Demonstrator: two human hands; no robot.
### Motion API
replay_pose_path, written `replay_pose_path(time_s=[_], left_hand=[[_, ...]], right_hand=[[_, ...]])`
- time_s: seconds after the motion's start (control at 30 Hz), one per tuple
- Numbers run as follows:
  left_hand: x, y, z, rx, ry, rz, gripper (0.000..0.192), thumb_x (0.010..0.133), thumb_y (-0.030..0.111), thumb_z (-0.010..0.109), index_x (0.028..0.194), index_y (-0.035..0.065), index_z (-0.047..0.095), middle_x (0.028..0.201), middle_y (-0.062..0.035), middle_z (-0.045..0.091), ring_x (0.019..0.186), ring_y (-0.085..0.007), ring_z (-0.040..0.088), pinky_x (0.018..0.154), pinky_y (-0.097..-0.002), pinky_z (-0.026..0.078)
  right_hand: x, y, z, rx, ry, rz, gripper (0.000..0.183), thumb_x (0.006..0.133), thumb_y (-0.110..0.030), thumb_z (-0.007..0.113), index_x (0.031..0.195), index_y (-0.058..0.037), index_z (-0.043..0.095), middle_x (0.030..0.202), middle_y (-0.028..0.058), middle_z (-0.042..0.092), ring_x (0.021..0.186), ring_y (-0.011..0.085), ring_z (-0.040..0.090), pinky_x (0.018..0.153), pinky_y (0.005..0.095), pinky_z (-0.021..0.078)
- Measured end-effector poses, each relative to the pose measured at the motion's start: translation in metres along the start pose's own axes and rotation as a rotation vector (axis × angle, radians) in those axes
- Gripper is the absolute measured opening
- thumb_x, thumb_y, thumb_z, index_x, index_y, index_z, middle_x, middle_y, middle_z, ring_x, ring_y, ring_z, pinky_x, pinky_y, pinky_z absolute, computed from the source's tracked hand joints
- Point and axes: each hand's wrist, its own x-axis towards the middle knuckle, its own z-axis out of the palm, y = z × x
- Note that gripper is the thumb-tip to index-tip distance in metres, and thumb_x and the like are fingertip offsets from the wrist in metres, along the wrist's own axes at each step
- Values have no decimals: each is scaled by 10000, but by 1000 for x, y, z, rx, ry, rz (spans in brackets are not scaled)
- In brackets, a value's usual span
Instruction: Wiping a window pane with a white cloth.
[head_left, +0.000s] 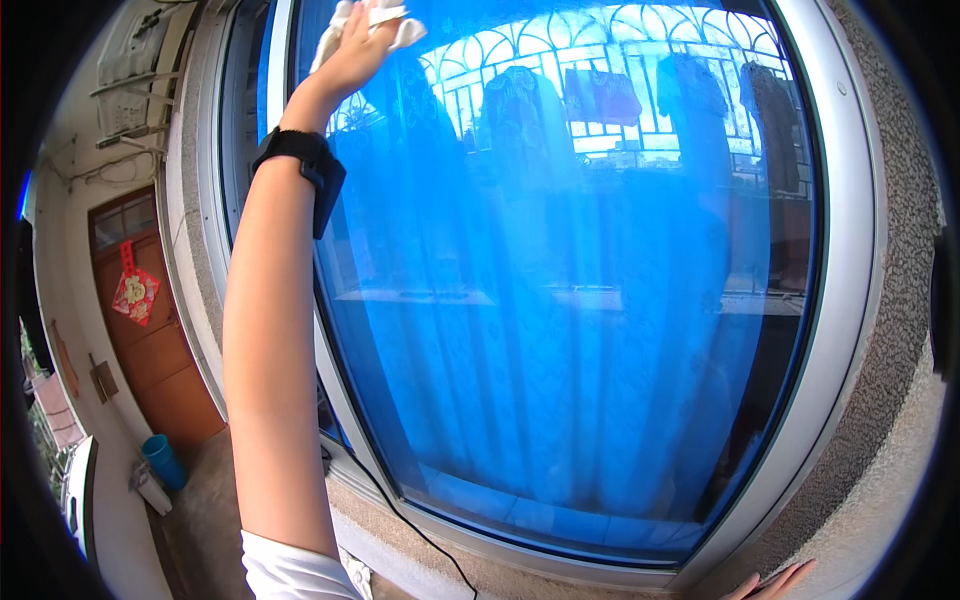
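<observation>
My left hand (356, 56) is raised at the top left of the view, pressing a crumpled white cloth (405, 31) against the upper left part of a blue window pane (562, 337). A black strap with a dark device (322, 184) is around my left wrist. Blue light and reflections of a metal grille and hanging clothes show on the glass, and folds of a curtain show too. At the bottom right edge only some fingers of my right hand (780, 581) are visible, by the rough wall; whether they hold anything is hidden.
A silver metal frame (847, 300) surrounds the pane, with a pebbled wall (889, 337) at its right. A black cable (420, 529) hangs below the window. To the left are a brown door (161, 352) with a red decoration, a blue bucket (165, 463) and an outdoor unit (131, 45) high up.
</observation>
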Motion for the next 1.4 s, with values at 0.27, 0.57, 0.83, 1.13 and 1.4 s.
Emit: replay_pose_path(time_s=[0.27,0.57,0.83,1.13,1.4], left_hand=[[-46,-28,7,-90,-28,-435,739,786,546,317,1340,113,88,1380,-140,76,1281,-278,55,1016,-398,108],[1,27,-2,-62,-246,-669,869,718,637,294,1334,102,-4,1372,-186,23,1266,-344,-8,988,-501,54],[104,173,20,203,-237,-257,636,797,495,283,1269,82,174,1306,-241,179,1240,-328,139,1011,-409,111],[162,283,76,763,32,408,344,828,229,278,1070,56,449,1223,-318,268,1170,-393,242,983,-483,144],[118,303,71,94,-59,304,568,837,305,243,1295,-9,126,1330,-282,69,1249,-393,13,1029,-414,29]], right_hand=[[1,-4,0,-85,13,-9,563,835,-293,460,1258,29,275,1291,287,225,1189,433,228,963,497,184],[-4,5,-3,-49,-7,31,560,818,-266,481,1258,20,286,1292,292,216,1187,439,225,965,504,176],[-14,9,-8,-2,-94,28,576,812,-247,487,1278,-7,248,1294,315,177,1177,472,212,951,534,176],[-17,14,-4,-137,-94,-65,563,822,-334,459,1258,-25,282,1272,327,213,1157,511,208,914,597,179],[-16,17,-9,-134,-107,-73,564,804,-331,498,1232,-16,308,1248,337,240,1131,504,254,902,592,209]])
